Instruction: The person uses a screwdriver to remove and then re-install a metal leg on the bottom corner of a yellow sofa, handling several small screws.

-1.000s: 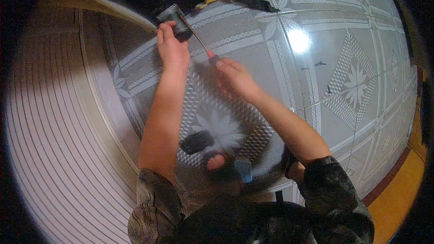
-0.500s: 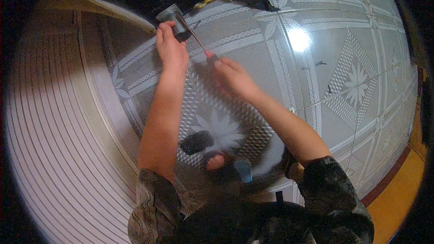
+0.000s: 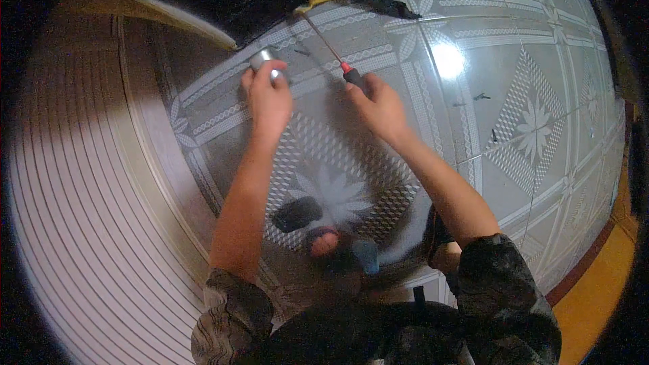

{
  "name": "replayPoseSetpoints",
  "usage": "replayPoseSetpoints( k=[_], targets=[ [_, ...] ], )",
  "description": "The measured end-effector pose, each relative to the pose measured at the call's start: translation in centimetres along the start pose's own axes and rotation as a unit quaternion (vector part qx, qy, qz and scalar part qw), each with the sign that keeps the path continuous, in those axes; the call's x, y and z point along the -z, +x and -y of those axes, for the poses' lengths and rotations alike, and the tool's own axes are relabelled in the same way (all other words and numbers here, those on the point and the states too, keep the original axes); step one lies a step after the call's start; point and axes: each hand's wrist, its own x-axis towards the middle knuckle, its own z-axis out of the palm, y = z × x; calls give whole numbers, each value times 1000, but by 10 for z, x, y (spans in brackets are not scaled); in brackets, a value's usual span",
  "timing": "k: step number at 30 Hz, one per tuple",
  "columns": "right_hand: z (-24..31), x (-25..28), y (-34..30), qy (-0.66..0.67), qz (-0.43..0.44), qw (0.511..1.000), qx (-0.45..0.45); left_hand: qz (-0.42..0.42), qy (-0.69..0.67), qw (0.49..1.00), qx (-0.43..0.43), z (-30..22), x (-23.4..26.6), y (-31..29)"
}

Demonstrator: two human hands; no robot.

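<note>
My left hand (image 3: 269, 98) is closed around a small silver, can-like metal cylinder (image 3: 261, 59), whose lower part is hidden by my fingers. In my right hand (image 3: 382, 108) is a screwdriver with a red and black handle (image 3: 351, 76). Its long thin shaft points away and to the left, toward the dark edge at the top. The screwdriver tip is apart from the cylinder, to its right. Both hands are above a grey patterned tile floor (image 3: 368, 88).
Small dark pieces, perhaps screws, lie at the right (image 3: 482, 96) and beyond my hands (image 3: 301, 51). A black oblong object (image 3: 297, 214) is near my foot (image 3: 324, 242). A black, yellow-edged mass (image 3: 270, 0) borders the top. A ridged pale panel (image 3: 101, 216) stands left.
The screwdriver has moved away from the cylinder to the right, its shaft no longer beside it. My left hand has turned the cylinder and drawn it slightly nearer.
</note>
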Motion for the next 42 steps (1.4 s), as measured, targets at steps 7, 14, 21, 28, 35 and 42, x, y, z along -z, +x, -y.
replayPoseSetpoints(
  k=[7,14,21,28,35,42],
  targets=[
    [-16,7,-11,-1,5,1000,-26,-95,259,957,-86,-69,4,-15],
    [-16,64,-55,-61,102,993,3,76,333,939,27,-56,-37,46],
    [24,197,-117,-190,244,947,-81,105,316,941,56,-56,-52,42],
    [2,199,-111,-56,194,979,-23,222,-519,763,314,-85,-12,28],
    [-18,149,-91,52,163,982,74,202,-645,684,274,-135,37,4],
    [-10,154,-78,2,199,973,113,126,-587,751,276,-134,39,-24]
  ],
)
